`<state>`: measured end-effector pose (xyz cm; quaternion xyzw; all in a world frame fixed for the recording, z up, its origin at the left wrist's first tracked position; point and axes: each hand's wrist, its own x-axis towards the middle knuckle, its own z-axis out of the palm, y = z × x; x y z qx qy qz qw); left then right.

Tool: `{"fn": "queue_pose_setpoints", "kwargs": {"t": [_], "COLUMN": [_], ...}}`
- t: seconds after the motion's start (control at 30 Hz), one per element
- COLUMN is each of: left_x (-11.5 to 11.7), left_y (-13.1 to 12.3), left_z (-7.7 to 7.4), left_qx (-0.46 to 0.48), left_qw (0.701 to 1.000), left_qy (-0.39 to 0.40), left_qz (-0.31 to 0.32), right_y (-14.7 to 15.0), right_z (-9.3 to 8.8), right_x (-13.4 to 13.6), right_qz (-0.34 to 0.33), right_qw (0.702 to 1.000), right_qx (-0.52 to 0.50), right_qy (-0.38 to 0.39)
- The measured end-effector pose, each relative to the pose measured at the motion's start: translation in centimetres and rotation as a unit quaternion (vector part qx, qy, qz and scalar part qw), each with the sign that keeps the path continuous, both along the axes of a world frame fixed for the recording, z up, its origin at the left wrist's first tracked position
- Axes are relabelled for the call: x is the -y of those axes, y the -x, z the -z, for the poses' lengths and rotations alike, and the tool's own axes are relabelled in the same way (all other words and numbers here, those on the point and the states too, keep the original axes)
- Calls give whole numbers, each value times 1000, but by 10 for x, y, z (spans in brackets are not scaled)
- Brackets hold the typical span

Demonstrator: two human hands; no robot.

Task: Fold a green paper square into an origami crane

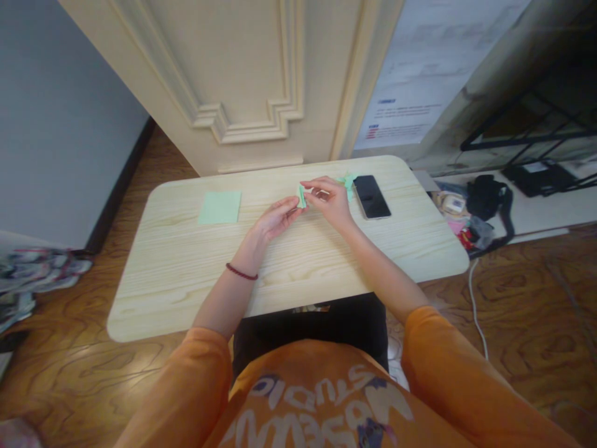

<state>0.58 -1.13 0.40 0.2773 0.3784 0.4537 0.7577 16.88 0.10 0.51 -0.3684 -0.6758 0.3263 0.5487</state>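
Observation:
Both of my hands meet over the middle of the pale wooden table [186, 261]. Between their fingertips is a small folded piece of green paper [301, 196]. My left hand [278, 218] pinches its left and lower side, and my right hand [330, 200] grips it from the right. A flat square of green paper [220, 207] lies to the left of my hands. Some folded green paper pieces [349, 182] sit just behind my right hand, partly hidden by it. Beside them lies a black phone [372, 196].
A cream panelled surface [247, 74] rises at the table's back edge. To the right, a low white shelf [536, 214] holds a black bag and small items. Shoes [41, 267] stand on the floor at left. A white cable [474, 305] hangs beside the table's right end.

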Motion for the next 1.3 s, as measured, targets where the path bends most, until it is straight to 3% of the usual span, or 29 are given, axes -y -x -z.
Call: {"fn": "queue_pose_setpoints", "kwargs": {"t": [0.37, 0.63, 0.8, 1.07, 1.3], "left_x": [0, -3, -5, -4, -4], "left_y": [0, 1, 3, 4, 2], "left_z": [2, 7, 10, 10, 13], "left_qx": [-4, -73, -113, -167, -132], "left_qw": [1000, 993, 984, 975, 984], "left_qy": [-16, -94, -132, -147, -120], "left_qz": [-10, -20, -31, -15, -18], "right_y": [1, -1, -4, -8, -6], "right_z": [-2, -3, 0, -2, -2], "right_x": [1, -1, -6, -5, -3], "right_qz": [37, 27, 10, 5, 19], "right_qw": [998, 998, 994, 988, 981], "right_qx": [32, 1, 36, 151, 192], "right_qy": [-32, 48, 105, 29, -27]}}
